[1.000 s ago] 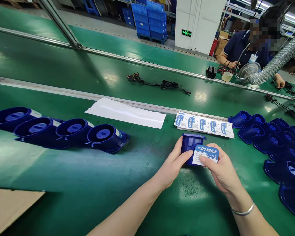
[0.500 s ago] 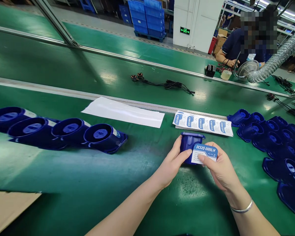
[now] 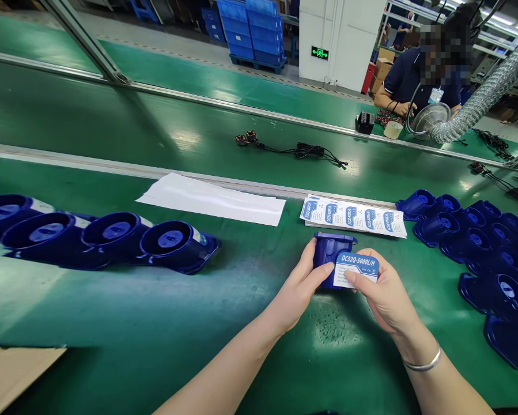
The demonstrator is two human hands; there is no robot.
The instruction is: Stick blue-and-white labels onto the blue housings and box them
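Note:
My left hand (image 3: 299, 288) is closed around the left side of a blue plastic housing (image 3: 326, 249), its thumb at the front face. Between the thumb and fingers of my right hand (image 3: 384, 294) is a blue and white label (image 3: 356, 268) printed DC52Q-5000L/H. The label lies over the right part of the housing, its left edge beside my left thumb. Whether its back touches the surface cannot be seen. Just behind the housing, a stack of printed label sheets (image 3: 354, 215) rests on the green table (image 3: 241, 346).
Blue housings (image 3: 171, 240) stand in a row at the left, and several more (image 3: 475, 242) at the right. White sheets (image 3: 215, 199) lie at the back, black cables (image 3: 308, 151) beyond the rail. Cardboard (image 3: 16, 374) is at the near left. A person (image 3: 408, 78) sits across, beside a duct (image 3: 483, 98).
The view has shifted slightly. Both hands keep their hold on the housing and the label, with almost no movement between them.

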